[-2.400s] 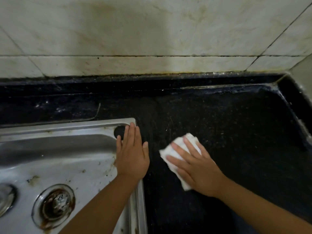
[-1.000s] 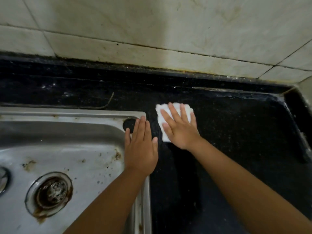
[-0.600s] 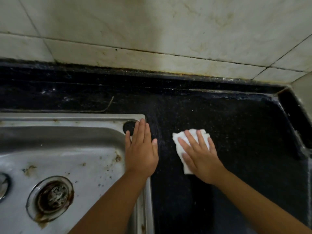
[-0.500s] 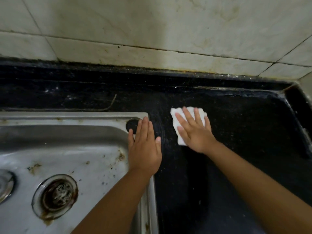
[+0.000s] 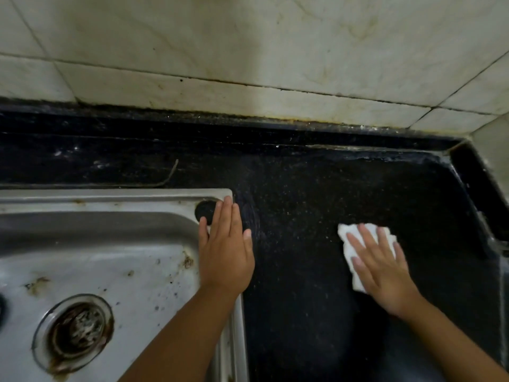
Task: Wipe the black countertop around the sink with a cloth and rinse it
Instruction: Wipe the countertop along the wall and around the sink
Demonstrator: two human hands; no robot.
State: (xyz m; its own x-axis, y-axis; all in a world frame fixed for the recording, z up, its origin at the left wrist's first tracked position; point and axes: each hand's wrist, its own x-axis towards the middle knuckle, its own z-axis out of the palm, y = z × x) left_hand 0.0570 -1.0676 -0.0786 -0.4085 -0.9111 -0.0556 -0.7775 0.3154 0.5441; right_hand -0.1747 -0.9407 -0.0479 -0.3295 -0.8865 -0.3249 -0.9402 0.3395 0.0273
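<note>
Leftward, steel sink [image 5: 82, 260] with its grimy drain [image 5: 75, 330]; my left hand [image 5: 224, 252] lay flat on its rim, fingers straight, holding nothing. Black countertop [image 5: 303, 202] looked speckled, possibly damp. Right hand [image 5: 381, 267] pressed the white cloth [image 5: 351, 253] flat, fingers spread. Cloth judged soft, light, bunching easily; palm on its middle. Raised edge [image 5: 468, 194] blocked strokes rightward.

No text, label, brand, number or sign can be read anywhere in this view.
</note>
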